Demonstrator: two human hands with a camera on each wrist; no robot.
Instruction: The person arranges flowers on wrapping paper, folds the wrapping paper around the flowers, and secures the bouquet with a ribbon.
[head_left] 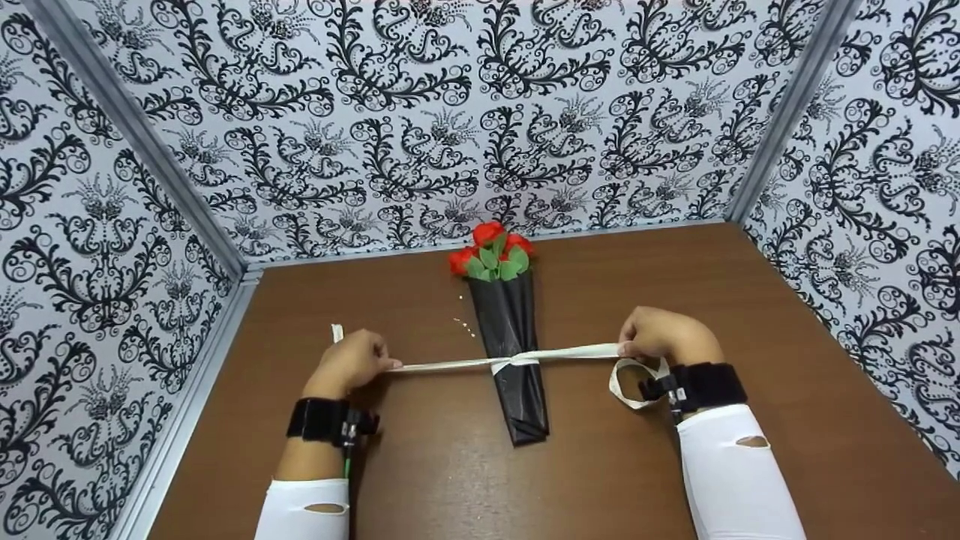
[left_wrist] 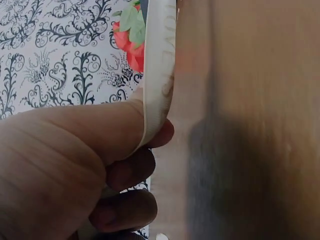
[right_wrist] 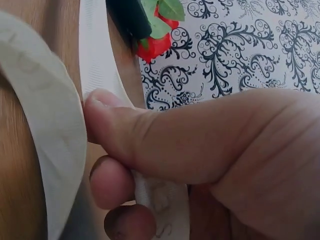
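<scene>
A bouquet of red artificial roses with green leaves, wrapped in black paper, lies on the table. A cream ribbon crosses around the wrapping at its lower middle and stretches taut to both sides. My left hand pinches one end, and a short tail sticks up behind it. On the other side my right hand pinches the ribbon between thumb and fingers, with a loose loop hanging below. Faint lettering shows on the ribbon in the left wrist view.
The brown wooden table is bordered by walls with a black-and-white scroll pattern and grey metal edging. A few small pale specks lie left of the bouquet.
</scene>
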